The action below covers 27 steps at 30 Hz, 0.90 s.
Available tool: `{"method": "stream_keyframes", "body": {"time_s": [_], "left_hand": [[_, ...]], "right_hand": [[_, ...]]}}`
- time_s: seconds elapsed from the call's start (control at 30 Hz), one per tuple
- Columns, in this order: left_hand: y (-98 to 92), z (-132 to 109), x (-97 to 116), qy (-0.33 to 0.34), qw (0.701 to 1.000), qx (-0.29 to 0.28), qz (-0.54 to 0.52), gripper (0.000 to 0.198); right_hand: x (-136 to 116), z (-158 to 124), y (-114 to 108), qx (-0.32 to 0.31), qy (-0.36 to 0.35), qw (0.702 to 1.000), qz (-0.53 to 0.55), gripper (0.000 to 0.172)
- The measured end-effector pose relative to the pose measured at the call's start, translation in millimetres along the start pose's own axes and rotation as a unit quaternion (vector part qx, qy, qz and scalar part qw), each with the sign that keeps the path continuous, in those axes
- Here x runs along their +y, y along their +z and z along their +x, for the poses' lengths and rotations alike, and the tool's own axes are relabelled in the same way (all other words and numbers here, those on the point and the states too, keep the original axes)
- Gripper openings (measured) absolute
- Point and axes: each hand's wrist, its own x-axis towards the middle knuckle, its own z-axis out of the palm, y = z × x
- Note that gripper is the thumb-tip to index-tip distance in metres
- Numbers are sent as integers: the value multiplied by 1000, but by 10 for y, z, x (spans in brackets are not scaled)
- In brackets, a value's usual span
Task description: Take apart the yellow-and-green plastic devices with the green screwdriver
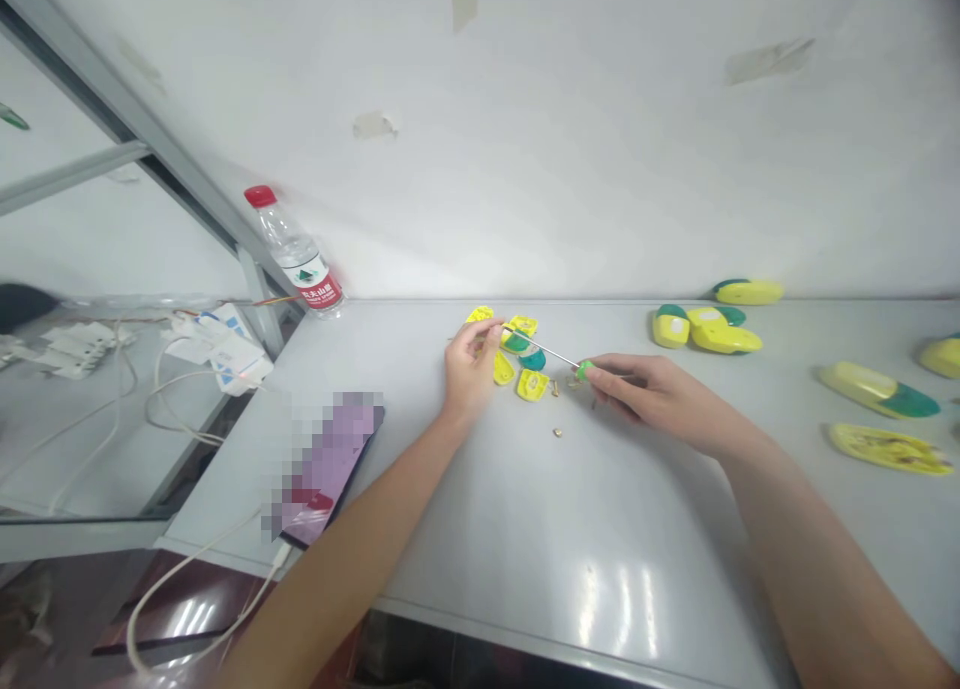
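My right hand (643, 394) is closed round the green handle of a small screwdriver (551, 353), whose metal shaft points left toward my left hand. My left hand (469, 369) pinches something small at the shaft's tip; I cannot make out what. Around the tip lie several small yellow and teal plastic parts (523, 344). Two tiny brass-coloured bits (557, 432) rest on the grey table (570, 529) just in front of the hands.
A phone (330, 464) with a white cable lies at the left front. A water bottle (296, 254) with a red cap leans at the back left. Yellow-and-teal toy shells (705, 329) lie at the right, more (877, 389) farther right. A side bench holds white boxes and wires (217, 354).
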Motion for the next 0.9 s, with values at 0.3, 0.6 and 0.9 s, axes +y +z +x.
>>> {"method": "stream_keyframes", "body": {"time_s": [0.3, 0.6, 0.9], "left_hand": [[4, 27, -35, -23, 999, -5, -45, 29], [7, 38, -3, -48, 996, 7, -69, 27], [-13, 63, -12, -69, 992, 27, -104, 32]], "right_hand": [[-73, -14, 19, -8, 12, 1000, -3, 54], [-22, 9, 27, -10, 4, 1000, -8, 54], [-68, 7, 122, -80, 30, 990, 109, 53]]}}
